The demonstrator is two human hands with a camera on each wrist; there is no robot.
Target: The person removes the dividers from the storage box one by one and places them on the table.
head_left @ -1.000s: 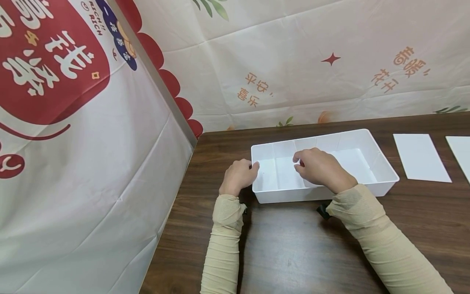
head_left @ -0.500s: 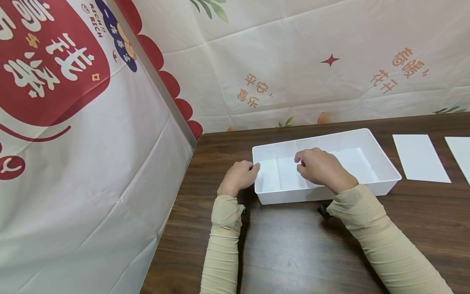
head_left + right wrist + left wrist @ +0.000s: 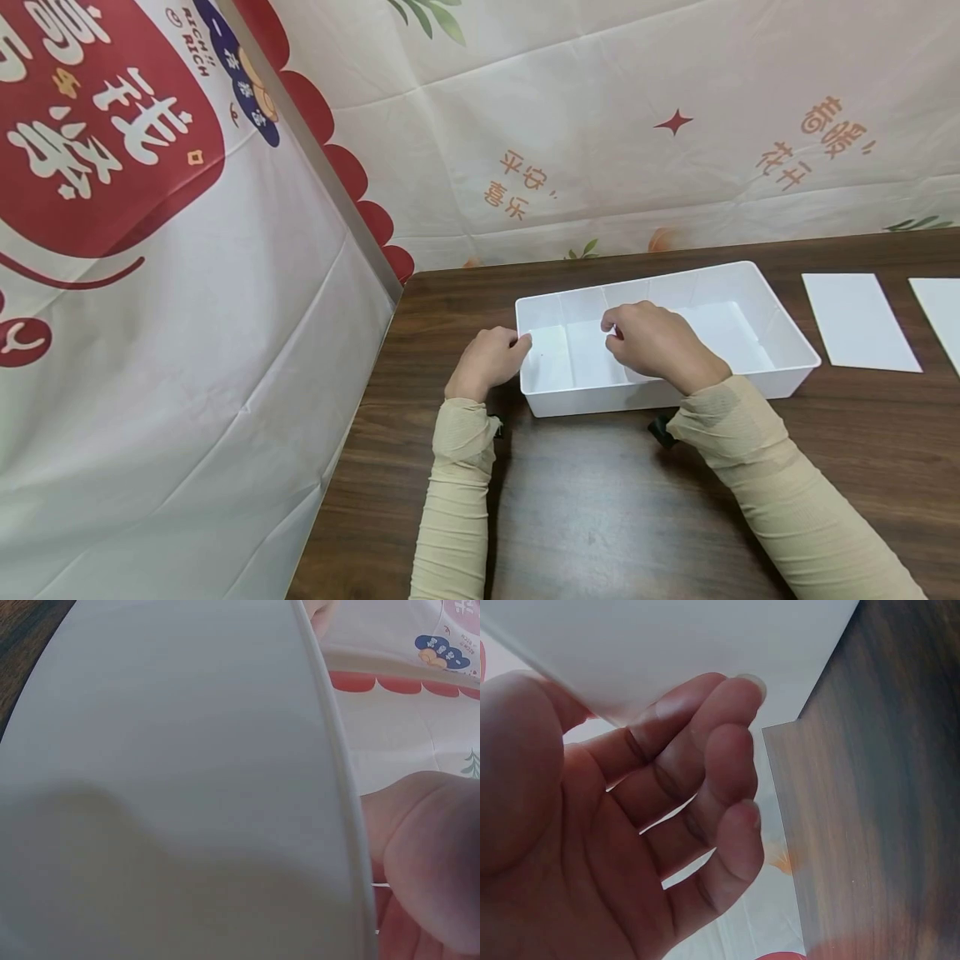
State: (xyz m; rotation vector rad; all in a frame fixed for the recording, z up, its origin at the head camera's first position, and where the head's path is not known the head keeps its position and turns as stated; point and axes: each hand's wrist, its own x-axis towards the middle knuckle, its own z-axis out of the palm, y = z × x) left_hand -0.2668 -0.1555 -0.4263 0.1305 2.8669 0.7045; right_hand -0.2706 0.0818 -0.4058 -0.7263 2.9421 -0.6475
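Note:
A long white open-topped plastic box (image 3: 660, 398) lies on the table, slightly slanted. At its left end, my left hand (image 3: 486, 360) pinches the wall, the thumb over the rim and the fingers outside. The left wrist view has those fingers (image 3: 731, 761) curled, the upper ones against the outer wall (image 3: 705, 645). My right hand (image 3: 660, 343) reaches over the near rim into the box, thumb and forefinger bent toward each other. The box wall (image 3: 172, 765) hides its fingertips in the right wrist view; I cannot tell whether they hold anything.
Two flat white cards, one (image 3: 862, 321) right of the box and another (image 3: 941, 312) at the frame's edge, lie on the dark wooden table (image 3: 585, 500). Printed white cloths hang behind (image 3: 600, 100) and along the left side (image 3: 225, 333).
Between one second and half a second ago the box shifted slightly right, with the left hand still at its end. Since then hardly anything has moved.

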